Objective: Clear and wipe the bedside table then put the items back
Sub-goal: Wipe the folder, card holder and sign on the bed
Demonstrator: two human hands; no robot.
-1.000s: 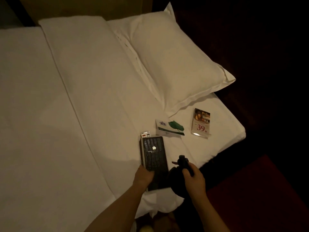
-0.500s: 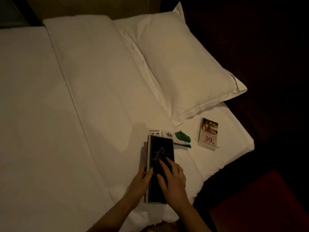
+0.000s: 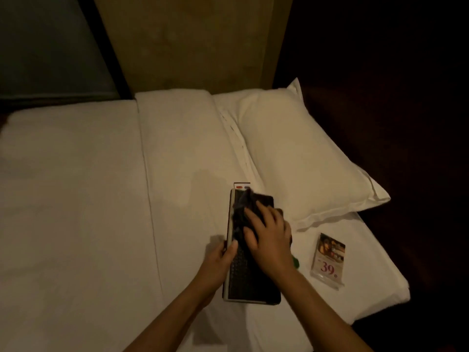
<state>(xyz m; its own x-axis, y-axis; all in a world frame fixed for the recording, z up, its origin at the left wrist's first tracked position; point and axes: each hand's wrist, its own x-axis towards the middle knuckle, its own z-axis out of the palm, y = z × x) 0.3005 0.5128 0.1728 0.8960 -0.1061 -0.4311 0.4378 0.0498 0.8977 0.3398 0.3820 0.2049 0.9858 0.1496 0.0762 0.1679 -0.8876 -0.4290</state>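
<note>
Pressing flat on a dark cloth [image 3: 239,212], the right hand [image 3: 269,237] has its fingers spread and nearly straight, palm down, gripping nothing. Cloth is bunched under and beyond the fingertips, over the far half of a black folder [image 3: 251,283].

Folder lies flat on the bed [image 3: 76,199], long side running away from the person. Its cover is textured, and a pale page edge shows along the left side.

Left hand [image 3: 219,260] sits just left of the right hand, at the folder's left edge. Thumb is laid over the top of the edge; the fingers are tucked beside or under it and mostly hidden. It holds the folder by a pinch.

Past the right fingertips, a white strip [image 3: 241,185] with one red and one blue mark pokes out from under the folder's far end. Cannot tell what it is.

Right of the right hand, apart from the folder, a card [image 3: 330,260] printed "39" lies on the sheet in a clear holder. Between that hand's wrist and the card, a green scrap [image 3: 295,261] peeps out; most of it is hidden.

Pillow [image 3: 299,153] lies beyond and right of the right hand, its near corner close to the folder's far right corner.
</note>
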